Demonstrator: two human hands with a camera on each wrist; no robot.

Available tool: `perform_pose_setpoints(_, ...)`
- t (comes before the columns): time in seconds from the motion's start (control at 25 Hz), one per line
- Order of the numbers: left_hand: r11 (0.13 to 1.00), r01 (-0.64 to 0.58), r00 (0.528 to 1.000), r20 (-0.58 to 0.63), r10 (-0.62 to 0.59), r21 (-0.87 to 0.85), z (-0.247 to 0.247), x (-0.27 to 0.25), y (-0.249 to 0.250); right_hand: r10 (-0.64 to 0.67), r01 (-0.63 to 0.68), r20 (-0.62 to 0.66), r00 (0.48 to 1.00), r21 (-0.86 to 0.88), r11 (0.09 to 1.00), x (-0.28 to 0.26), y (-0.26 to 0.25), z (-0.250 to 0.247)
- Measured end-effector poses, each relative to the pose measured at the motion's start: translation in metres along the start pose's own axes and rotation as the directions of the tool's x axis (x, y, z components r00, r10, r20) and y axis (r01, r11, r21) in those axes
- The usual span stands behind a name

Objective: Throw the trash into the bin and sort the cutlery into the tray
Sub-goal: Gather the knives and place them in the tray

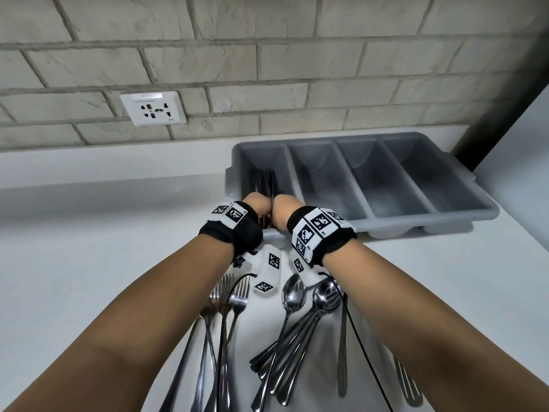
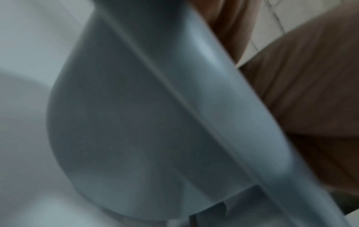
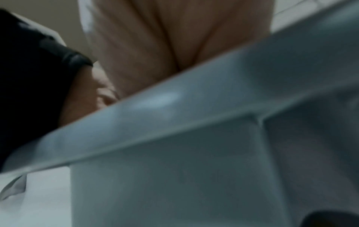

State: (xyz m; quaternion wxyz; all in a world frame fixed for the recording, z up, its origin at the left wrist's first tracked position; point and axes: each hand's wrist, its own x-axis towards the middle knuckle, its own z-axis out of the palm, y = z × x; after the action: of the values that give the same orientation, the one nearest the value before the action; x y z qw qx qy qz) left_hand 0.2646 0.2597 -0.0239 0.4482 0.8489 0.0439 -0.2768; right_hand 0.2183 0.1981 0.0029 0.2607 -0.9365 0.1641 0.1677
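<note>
A grey tray [image 1: 326, 137] with several long compartments stands on the white counter by the wall. Both hands reach over its near rim into the leftmost compartment, left hand [image 1: 257, 203] and right hand [image 1: 285, 209] side by side. Dark cutlery [image 1: 264, 181] lies lengthwise in that compartment, just beyond and between the hands. The fingers point down into the compartment and are hidden. Forks [image 1: 234, 295] and spoons [image 1: 297, 295] lie heaped on the counter between my forearms. The wrist views are blurred: the tray's outer wall [image 2: 155, 122] [image 3: 174, 169], the left palm [image 2: 310, 92] and the right palm [image 3: 165, 38].
The tray's other compartments hold nothing that I can see. A wall socket [image 1: 153, 107] sits in the brick wall at the left. More long-handled cutlery [image 1: 343, 346] lies under my right forearm. A dark post [image 1: 505, 93] rises at the right.
</note>
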Motion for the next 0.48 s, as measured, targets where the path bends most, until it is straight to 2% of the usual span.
perform_pose_setpoints(0.08,0.997,-0.08,0.996,-0.032,0.081,0.008,0.0,-0.004,-0.001,-0.057,0.057,-0.053,0.997,0.002,0.998,0.0,0.005,0.001)
perform_pose_setpoints(0.16,0.979,-0.179,0.979,-0.113,0.167,-0.097,0.0,-0.011,-0.003,-0.109,0.118,-0.109,0.988,0.074,0.99,-0.006,0.015,-0.003)
perform_pose_setpoints(0.24,0.952,-0.279,0.942,-0.229,0.245,-0.127,0.002,-0.024,-0.005,-0.147,0.188,-0.206,0.967,0.195,0.963,-0.018,0.029,-0.009)
perform_pose_setpoints(0.32,0.931,-0.359,0.892,-0.314,0.324,-0.06,0.009,-0.048,-0.006,-0.14,0.211,-0.264,0.954,0.262,0.942,-0.036,0.047,-0.015)
perform_pose_setpoints(0.4,0.917,-0.399,0.871,-0.316,0.376,-0.008,0.018,-0.072,-0.003,-0.119,0.188,-0.27,0.956,0.247,0.951,-0.056,0.065,-0.021)
perform_pose_setpoints(0.48,0.917,-0.397,0.882,-0.259,0.394,0.042,0.029,-0.097,-0.002,-0.091,0.148,-0.254,0.963,0.212,0.966,-0.076,0.084,-0.024)
